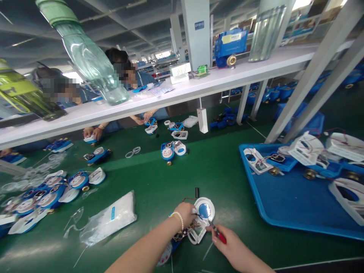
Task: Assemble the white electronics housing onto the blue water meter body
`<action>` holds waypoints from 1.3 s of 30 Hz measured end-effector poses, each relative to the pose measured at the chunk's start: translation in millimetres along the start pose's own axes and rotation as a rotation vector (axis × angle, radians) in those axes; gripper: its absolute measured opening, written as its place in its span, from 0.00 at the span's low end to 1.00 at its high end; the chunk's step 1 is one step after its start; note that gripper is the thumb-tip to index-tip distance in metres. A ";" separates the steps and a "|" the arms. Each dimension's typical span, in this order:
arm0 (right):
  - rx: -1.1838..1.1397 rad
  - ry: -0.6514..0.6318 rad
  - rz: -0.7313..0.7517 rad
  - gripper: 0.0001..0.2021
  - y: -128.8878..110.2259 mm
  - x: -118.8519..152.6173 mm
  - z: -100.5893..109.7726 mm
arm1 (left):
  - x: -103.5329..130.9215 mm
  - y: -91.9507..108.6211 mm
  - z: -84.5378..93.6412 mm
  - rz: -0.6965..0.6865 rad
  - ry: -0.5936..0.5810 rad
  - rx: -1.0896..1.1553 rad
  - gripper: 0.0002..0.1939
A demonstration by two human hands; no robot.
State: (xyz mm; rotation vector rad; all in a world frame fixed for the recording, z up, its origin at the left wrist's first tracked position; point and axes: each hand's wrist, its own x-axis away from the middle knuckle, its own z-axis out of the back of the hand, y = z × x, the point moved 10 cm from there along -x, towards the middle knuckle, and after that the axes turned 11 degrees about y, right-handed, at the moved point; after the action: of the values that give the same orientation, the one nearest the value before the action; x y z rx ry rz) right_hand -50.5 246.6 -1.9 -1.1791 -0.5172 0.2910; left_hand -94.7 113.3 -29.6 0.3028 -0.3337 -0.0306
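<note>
On the green table in front of me lies a white plastic meter cover with a round window. My left hand is closed at its left edge, fingertips pinched near the window. My right hand grips a slim hand tool with a red and black handle. Its metal tip touches or nearly touches the cover's lower rim; its exact kind is unclear. Just below are a white frame with a circuit board and bundled wires. A black cylinder on a red wire lies above. My left forearm partly hides a blue water meter.
A blue tray with meter parts stands right. Several meters and a plastic bag of white parts lie left. A shelf with bottles crosses above the table. Across the table, other people's hands handle meters.
</note>
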 end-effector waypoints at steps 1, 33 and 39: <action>0.012 -0.035 0.018 0.06 -4.2 -0.4 -7.4 | 1.1 -2.0 -1.5 0.008 -0.016 0.020 0.09; 0.403 -0.267 0.250 0.13 -27.0 2.8 -71.3 | -1.0 -19.3 11.9 0.179 0.035 0.255 0.12; 0.073 -0.135 -0.003 0.08 -24.1 10.9 -6.3 | 9.2 40.2 8.4 0.089 -0.017 0.416 0.11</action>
State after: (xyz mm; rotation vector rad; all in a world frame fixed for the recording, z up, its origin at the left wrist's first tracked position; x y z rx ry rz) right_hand -39.2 238.1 21.3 -1.0922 -0.6215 0.3861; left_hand -89.7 148.5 -7.1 0.6992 -0.3688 0.1250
